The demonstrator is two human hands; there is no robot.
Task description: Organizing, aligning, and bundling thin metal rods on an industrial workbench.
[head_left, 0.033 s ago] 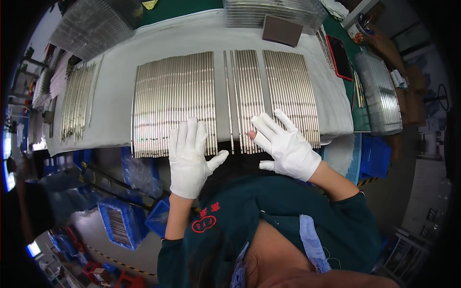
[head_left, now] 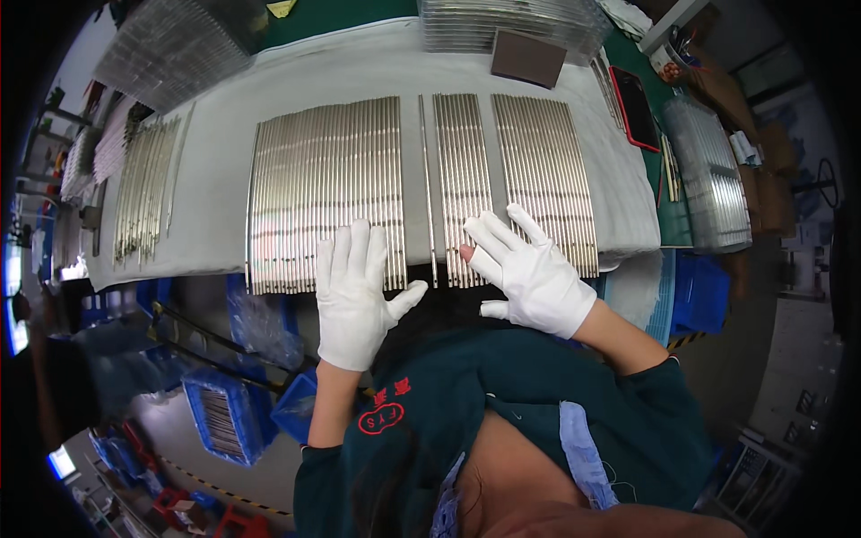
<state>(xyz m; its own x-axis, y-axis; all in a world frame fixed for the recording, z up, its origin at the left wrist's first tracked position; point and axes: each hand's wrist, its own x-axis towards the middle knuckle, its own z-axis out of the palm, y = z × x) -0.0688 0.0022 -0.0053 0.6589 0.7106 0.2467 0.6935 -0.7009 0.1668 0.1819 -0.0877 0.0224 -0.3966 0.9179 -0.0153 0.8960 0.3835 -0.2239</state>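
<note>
Rows of thin, shiny metal rods lie side by side on a white cloth. My left hand [head_left: 352, 300], in a white glove, rests flat on the near end of the wide left group of rods [head_left: 327, 170], fingers straight and thumb apart. My right hand [head_left: 543, 282], also gloved, lies with spread fingers over the near ends of the narrow middle group of rods [head_left: 462, 148] and the right group of rods [head_left: 541, 157]. One bare fingertip shows from its glove. Between the left and middle groups lies a single rod [head_left: 425, 170]. Neither hand grasps anything.
Farther left on the white cloth [head_left: 211, 179] lies another batch of rods [head_left: 143, 193]. Clear plastic trays [head_left: 511, 22] and a brown block [head_left: 528, 58] stand at the back. A red-edged phone [head_left: 633, 108] lies at right. A blue crate [head_left: 229, 417] sits below the table.
A rod that stood slightly apart at the left side of the middle group now lies against it. My right hand has shifted slightly left; my left hand stays in place.
</note>
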